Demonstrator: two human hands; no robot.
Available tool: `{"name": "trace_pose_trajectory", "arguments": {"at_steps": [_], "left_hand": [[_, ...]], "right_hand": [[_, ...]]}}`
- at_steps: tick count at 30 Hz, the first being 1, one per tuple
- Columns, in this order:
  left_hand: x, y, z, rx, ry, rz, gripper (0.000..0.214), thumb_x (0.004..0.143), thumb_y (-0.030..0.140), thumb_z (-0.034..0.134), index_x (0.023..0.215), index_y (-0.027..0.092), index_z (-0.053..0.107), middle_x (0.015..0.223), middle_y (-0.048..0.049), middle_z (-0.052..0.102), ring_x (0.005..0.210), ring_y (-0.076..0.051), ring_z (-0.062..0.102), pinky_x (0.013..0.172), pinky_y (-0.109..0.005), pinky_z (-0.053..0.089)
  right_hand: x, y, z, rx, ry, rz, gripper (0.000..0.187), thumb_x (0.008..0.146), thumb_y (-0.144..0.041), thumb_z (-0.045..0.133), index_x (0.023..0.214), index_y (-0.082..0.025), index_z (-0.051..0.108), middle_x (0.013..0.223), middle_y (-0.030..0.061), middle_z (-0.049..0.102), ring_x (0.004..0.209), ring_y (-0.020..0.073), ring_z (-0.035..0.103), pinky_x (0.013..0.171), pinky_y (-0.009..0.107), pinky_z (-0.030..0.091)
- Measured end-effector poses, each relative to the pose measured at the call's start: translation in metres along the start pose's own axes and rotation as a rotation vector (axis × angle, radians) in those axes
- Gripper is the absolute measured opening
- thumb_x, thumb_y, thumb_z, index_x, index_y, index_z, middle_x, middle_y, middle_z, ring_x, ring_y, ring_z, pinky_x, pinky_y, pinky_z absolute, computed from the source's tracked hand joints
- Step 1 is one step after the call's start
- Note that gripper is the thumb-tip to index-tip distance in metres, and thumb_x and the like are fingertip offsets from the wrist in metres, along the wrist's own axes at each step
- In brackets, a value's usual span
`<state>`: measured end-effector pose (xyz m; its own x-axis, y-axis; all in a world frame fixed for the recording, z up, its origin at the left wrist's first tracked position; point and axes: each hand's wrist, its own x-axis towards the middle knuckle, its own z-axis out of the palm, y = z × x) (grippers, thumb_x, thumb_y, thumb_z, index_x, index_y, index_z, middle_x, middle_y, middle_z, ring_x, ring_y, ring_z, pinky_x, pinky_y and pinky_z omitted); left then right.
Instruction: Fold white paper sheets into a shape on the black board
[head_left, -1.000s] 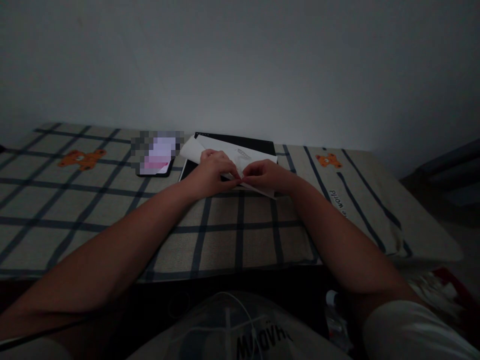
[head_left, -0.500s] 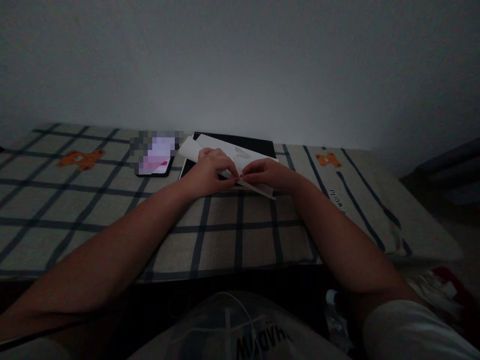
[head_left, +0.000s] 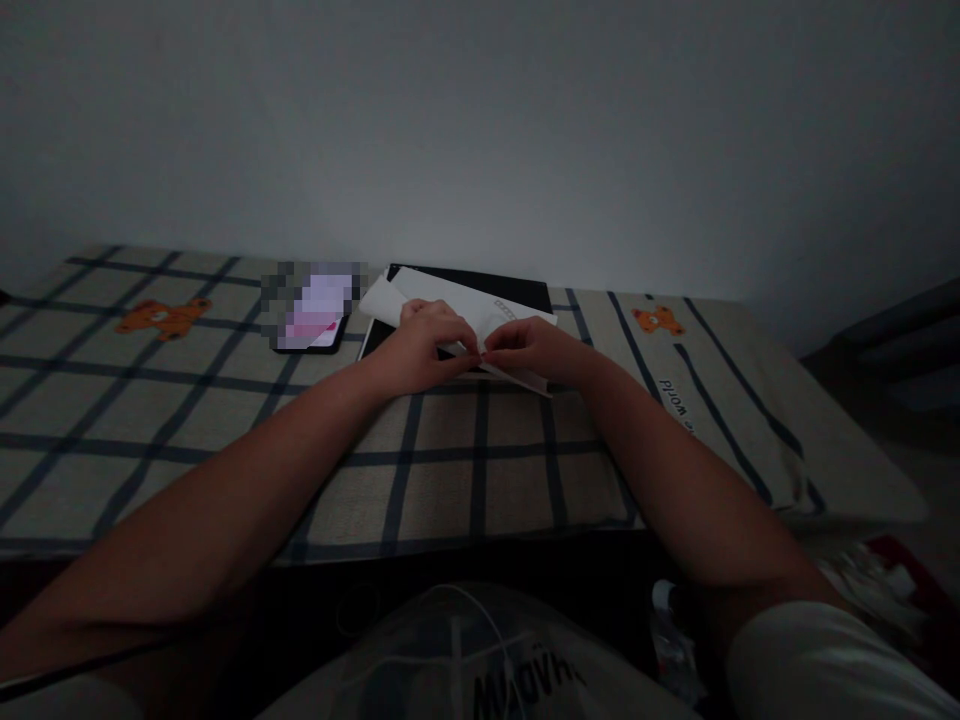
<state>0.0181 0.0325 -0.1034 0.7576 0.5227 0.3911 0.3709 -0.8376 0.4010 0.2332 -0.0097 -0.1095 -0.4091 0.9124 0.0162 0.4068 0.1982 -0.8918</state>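
A folded sheet of white paper (head_left: pixel 442 290) with small grey printing lies over a flat black item (head_left: pixel 495 282) with a pale edge. My left hand (head_left: pixel 433 345) pinches the paper's near edge between thumb and fingertips, the other fingers curled. Right beside it, my right hand (head_left: pixel 536 350) pinches the same edge, the two sets of fingertips almost touching. A narrow strip of the paper slants down to the right below my right hand. The exact spot between the fingertips is too small and dark to make out.
A phone (head_left: pixel 319 315) with a lit, partly blurred screen lies to the left. The table has a checked cloth (head_left: pixel 442 480) with bear prints and stands against a pale wall (head_left: pixel 480 130). A clear bottle (head_left: pixel 671 640) is below the table's front edge at right.
Both hands keep their pinch in nearly the same place. The grey print on the paper has shifted to the right and looks narrower, as the sheet bends between the fingers.
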Motion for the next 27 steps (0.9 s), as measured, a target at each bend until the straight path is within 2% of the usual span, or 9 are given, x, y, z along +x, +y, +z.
{"name": "trace_pose_trajectory", "arguments": {"at_steps": [5,10,13,19,27], "left_hand": [[-0.0004,-0.0021,-0.0003,0.0,0.008,-0.006,0.015,0.081,0.036,0.063,0.083,0.023,0.071,0.089,-0.0027,0.071,0.096,-0.023,0.056,0.094,-0.045,0.027],[-0.0004,-0.0027,-0.0002,0.025,0.027,-0.013,0.014,0.079,0.035,0.064,0.08,0.022,0.07,0.086,-0.0019,0.07,0.095,-0.023,0.056,0.096,-0.046,0.026],[-0.0001,-0.0027,0.0009,0.037,0.037,-0.006,0.014,0.078,0.035,0.064,0.081,0.022,0.07,0.086,-0.0015,0.07,0.095,-0.022,0.056,0.096,-0.045,0.026],[0.0005,-0.0023,0.0025,0.032,0.017,-0.006,0.018,0.079,0.04,0.066,0.081,0.023,0.07,0.088,-0.0024,0.07,0.095,-0.022,0.055,0.097,-0.044,0.026],[-0.0001,-0.0019,0.0012,0.02,0.005,0.001,0.017,0.081,0.038,0.063,0.083,0.023,0.071,0.089,-0.0024,0.07,0.096,-0.022,0.056,0.096,-0.043,0.027]], "right_hand": [[0.0011,0.0003,-0.0001,-0.003,0.051,-0.014,0.027,0.075,-0.042,0.068,0.085,-0.017,0.071,0.085,0.0038,0.068,0.079,0.0156,0.057,0.072,0.031,0.044],[-0.0035,-0.0058,-0.0053,0.051,-0.032,0.093,0.031,0.074,-0.04,0.068,0.095,-0.018,0.074,0.088,0.0034,0.069,0.076,0.0149,0.057,0.07,0.03,0.043],[-0.0043,-0.0059,-0.0058,0.039,-0.037,0.122,0.032,0.075,-0.042,0.067,0.092,-0.017,0.075,0.083,0.0028,0.069,0.072,0.0139,0.056,0.067,0.029,0.042],[-0.0018,-0.0009,-0.0047,0.025,-0.02,0.076,0.03,0.074,-0.043,0.068,0.089,-0.018,0.074,0.085,0.0031,0.069,0.074,0.0147,0.057,0.068,0.029,0.042],[0.0016,0.0014,0.0002,0.007,0.011,-0.004,0.03,0.076,-0.045,0.066,0.086,-0.016,0.071,0.085,0.003,0.068,0.077,0.0154,0.057,0.07,0.03,0.042]]}}
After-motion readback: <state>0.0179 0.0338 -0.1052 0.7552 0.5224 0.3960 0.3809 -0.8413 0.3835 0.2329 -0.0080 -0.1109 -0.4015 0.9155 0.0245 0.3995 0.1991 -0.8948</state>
